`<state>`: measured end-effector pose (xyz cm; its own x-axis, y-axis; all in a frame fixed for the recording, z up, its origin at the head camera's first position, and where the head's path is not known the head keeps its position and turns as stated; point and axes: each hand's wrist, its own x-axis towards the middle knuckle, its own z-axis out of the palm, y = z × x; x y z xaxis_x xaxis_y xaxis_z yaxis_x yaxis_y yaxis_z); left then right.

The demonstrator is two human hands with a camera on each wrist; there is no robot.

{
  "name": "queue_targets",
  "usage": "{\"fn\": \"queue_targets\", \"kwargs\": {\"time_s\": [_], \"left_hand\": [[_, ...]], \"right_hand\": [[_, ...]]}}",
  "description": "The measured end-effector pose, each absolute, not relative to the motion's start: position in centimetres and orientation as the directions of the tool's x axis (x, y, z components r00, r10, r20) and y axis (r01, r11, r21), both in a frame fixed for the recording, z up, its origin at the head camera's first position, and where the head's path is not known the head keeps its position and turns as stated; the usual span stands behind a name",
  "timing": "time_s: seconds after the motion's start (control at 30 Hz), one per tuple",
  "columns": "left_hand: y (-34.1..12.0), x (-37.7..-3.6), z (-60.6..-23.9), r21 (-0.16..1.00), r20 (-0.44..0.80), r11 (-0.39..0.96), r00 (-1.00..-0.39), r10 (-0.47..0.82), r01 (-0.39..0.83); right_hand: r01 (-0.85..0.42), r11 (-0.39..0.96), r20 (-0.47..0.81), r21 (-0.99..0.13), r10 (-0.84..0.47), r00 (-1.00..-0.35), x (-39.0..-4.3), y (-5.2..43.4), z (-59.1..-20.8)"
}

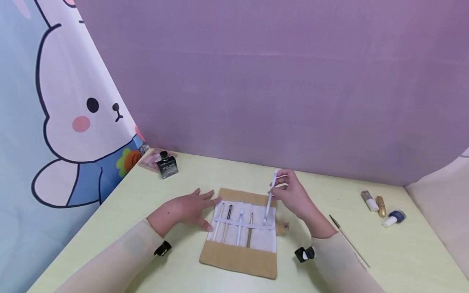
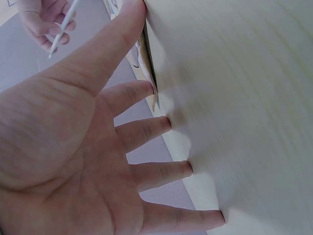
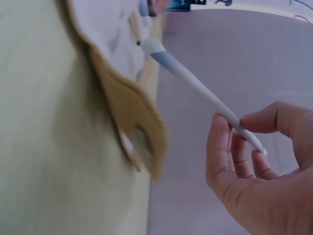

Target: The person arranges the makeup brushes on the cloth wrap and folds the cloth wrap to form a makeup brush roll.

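Fingers of your left hand (image 1: pixel 187 208) are spread wide and nearly straight, gripping nothing; well beyond them to the left, a dark square bottle (image 1: pixel 167 167) stands in front of a pink palette (image 1: pixel 148 161). Your left thumb and index finger reach the left edge of the open tan brush roll (image 1: pixel 238 257), while the other fingertips rest on the table (image 1: pixel 190 264). Just right of that thumb, four brushes lie in a row under the roll's strap (image 1: pixel 258 226): a slim white brush (image 1: pixel 218 221) nearest it, then a dark-tipped brush (image 1: pixel 227 221), a pale blue-white brush (image 1: pixel 239 228) and a gold-toned brush (image 1: pixel 250 232). Farther right, your right hand (image 1: pixel 293 193) has its fingers bent, pinching a thick white brush (image 3: pixel 205 92) near its upper end; the brush slants down from your fingertips toward the right end of the strap, and you cannot tell whether its lower end touches the roll. Below those fingers, a snap tab (image 1: pixel 282 228) juts from the roll's right edge. Right of that hand, beside your sleeve, lies a dark-tipped loose brush (image 1: pixel 349 241); well right of your fingers sit a white-capped bottle (image 1: pixel 369 200), a gold tube (image 1: pixel 381 206) and a dark blue bottle (image 1: pixel 397 215).
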<state>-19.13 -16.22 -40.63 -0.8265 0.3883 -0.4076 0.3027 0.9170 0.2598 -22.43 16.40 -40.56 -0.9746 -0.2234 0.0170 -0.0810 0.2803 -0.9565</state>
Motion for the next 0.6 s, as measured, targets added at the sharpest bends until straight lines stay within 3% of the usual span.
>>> {"fn": "queue_targets", "kwargs": {"time_s": [0.6], "left_hand": [[-16.2,-19.0,-40.4,0.261,-0.411,0.915,-0.823,0.393,0.308]], "right_hand": [[0.005,0.304,-0.072,-0.953,-0.21,-0.975,-22.8,15.4,-42.4]]}}
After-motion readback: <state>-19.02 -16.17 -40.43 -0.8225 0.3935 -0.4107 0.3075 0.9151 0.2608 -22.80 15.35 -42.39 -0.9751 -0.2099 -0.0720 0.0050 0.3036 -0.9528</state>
